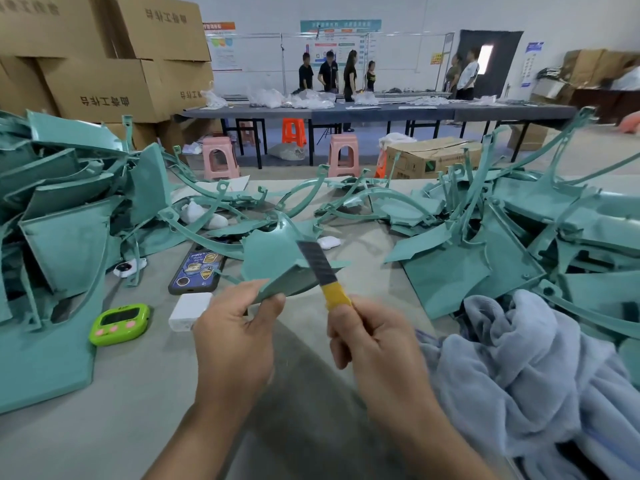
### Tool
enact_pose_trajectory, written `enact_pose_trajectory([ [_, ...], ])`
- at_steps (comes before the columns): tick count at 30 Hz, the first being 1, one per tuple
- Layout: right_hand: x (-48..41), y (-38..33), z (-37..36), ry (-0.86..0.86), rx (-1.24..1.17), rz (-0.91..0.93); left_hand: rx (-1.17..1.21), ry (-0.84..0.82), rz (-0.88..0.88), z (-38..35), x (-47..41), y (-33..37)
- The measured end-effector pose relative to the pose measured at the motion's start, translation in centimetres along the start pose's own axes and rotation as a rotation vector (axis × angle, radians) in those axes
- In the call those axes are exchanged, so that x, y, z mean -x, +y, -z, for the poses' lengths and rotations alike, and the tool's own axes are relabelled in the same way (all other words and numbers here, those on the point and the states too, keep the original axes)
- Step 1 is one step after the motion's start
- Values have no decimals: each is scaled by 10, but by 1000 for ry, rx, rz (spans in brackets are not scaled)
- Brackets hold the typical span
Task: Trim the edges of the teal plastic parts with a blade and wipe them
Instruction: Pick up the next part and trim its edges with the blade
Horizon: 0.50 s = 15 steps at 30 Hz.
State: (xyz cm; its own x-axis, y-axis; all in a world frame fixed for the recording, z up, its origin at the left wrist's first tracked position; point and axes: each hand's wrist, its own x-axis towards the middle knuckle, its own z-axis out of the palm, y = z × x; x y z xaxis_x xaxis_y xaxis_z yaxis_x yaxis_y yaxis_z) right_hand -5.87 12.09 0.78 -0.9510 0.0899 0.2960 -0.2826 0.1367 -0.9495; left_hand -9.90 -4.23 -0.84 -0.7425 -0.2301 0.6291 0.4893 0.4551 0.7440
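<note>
My left hand pinches the near corner of a teal plastic part and holds it up above the table. My right hand grips the yellow handle of a utility knife. Its dark blade lies across the part's right edge. Heaps of other teal plastic parts lie at the left and at the right. A grey-blue cloth is bunched up at the right, close to my right hand.
On the grey table lie a green timer, a white charger block, a phone in a sticker case and small white items. Cardboard boxes stand at the back left. Stools, a long table and several people are farther off.
</note>
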Motion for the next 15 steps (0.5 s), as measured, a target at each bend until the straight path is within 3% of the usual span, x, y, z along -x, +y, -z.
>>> enact_pose_trajectory([
  [3, -14, 12, 16, 263, 445, -258, 31, 15, -10, 1, 3, -5],
  [4, -17, 14, 24, 344, 469, -279, 41, 18, -5, 1, 4, -7],
  [6, -14, 6, 30, 334, 223, -109, 56, 17, 16, 3, 4, -7],
  [8, -4, -6, 21, 210, -59, 114, 50, 11, 1, 4, 2, -5],
  [10, 4, -11, 9, 64, -92, 163, 52, 7, -9, 3, -1, -2],
  [12, 2, -2, 6, 33, 168, 30, 52, 6, 11, 2, 1, -2],
  [15, -11, 10, 21, 204, 649, -292, 18, 26, 2, 6, 3, -2],
])
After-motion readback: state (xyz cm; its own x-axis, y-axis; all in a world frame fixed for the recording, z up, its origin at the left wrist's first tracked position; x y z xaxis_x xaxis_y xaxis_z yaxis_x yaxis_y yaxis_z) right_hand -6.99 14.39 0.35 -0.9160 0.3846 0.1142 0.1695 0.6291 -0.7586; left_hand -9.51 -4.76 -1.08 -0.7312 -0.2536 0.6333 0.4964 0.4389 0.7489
